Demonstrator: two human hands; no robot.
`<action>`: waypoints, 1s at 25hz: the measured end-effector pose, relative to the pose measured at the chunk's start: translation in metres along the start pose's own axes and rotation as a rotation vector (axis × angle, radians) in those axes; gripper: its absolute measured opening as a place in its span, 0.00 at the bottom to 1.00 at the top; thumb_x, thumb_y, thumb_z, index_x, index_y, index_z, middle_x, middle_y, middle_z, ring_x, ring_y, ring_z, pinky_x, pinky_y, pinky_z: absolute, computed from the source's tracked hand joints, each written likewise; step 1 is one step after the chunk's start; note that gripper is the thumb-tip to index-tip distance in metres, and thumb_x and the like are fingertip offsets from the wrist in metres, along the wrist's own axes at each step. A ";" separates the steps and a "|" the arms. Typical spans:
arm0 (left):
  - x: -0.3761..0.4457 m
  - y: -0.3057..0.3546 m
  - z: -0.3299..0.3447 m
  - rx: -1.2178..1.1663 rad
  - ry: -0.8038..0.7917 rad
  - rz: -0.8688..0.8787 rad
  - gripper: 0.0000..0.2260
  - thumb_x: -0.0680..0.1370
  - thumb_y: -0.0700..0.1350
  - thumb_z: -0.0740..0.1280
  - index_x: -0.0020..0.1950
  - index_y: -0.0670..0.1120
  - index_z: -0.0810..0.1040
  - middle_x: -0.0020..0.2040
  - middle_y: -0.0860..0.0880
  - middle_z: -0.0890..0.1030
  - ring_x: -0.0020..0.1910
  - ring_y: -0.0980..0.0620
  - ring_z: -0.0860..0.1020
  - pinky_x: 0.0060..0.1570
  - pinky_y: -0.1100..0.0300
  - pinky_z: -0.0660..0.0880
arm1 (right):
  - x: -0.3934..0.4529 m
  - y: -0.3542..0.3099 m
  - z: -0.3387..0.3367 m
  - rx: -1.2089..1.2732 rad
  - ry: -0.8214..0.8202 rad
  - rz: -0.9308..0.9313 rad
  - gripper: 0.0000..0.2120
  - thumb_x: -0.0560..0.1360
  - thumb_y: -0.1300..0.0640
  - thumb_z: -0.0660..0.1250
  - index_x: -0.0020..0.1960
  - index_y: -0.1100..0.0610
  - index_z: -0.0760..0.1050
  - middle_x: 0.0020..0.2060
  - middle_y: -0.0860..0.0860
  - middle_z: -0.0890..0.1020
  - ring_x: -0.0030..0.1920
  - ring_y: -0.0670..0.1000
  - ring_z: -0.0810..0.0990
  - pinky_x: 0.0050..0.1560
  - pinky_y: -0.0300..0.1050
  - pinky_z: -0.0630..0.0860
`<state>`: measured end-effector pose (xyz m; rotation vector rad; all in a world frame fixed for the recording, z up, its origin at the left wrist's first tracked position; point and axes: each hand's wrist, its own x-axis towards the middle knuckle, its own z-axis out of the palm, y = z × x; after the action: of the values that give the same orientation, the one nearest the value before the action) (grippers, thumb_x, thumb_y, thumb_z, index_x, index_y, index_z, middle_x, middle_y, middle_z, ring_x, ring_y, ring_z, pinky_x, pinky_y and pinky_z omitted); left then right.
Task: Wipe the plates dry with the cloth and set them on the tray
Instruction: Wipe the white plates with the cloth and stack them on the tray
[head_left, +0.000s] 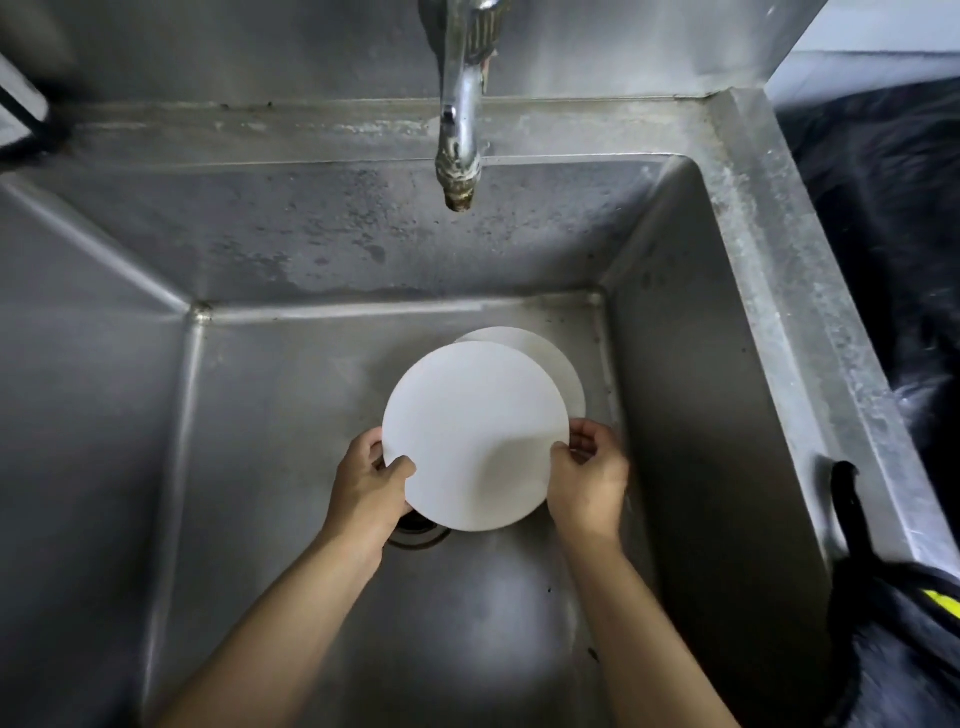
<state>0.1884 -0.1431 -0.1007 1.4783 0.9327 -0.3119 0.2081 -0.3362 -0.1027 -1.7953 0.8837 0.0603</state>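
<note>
A round white plate (475, 434) is held over the floor of a deep steel sink (291, 415). My left hand (369, 480) grips its left rim, thumb on top. My right hand (589, 475) grips its right rim the same way. A second white plate (550, 358) lies behind and partly under the first, near the sink's right wall. No cloth or tray shows in this view.
A metal tap (460, 130) hangs over the sink's back half with no water running. The drain (418, 532) sits just below the held plate. A black item with a yellow stripe (904, 618) rests on the sink's right rim; dark material (893, 218) lies beyond it.
</note>
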 end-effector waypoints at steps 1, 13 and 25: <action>-0.009 0.001 -0.006 -0.029 0.009 0.001 0.17 0.77 0.34 0.64 0.56 0.56 0.77 0.53 0.62 0.81 0.53 0.57 0.81 0.35 0.58 0.81 | -0.010 -0.004 -0.005 0.003 -0.012 0.000 0.12 0.76 0.67 0.65 0.56 0.56 0.79 0.43 0.46 0.82 0.40 0.41 0.81 0.40 0.32 0.76; -0.183 0.055 -0.080 -0.220 0.012 0.022 0.15 0.80 0.42 0.65 0.55 0.63 0.81 0.55 0.55 0.85 0.53 0.51 0.83 0.44 0.54 0.81 | -0.143 -0.081 -0.118 0.109 -0.215 0.109 0.10 0.77 0.67 0.69 0.56 0.58 0.81 0.46 0.54 0.86 0.48 0.55 0.86 0.52 0.56 0.84; -0.292 0.122 -0.071 -0.359 0.028 0.204 0.09 0.84 0.55 0.61 0.53 0.66 0.80 0.47 0.67 0.84 0.49 0.63 0.83 0.47 0.57 0.81 | -0.209 -0.117 -0.173 0.275 -0.376 0.246 0.09 0.76 0.69 0.71 0.56 0.63 0.78 0.48 0.58 0.86 0.45 0.54 0.86 0.41 0.43 0.82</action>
<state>0.0657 -0.1647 0.1986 1.2341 0.8037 0.0261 0.0634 -0.3523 0.1546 -1.3551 0.7914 0.4028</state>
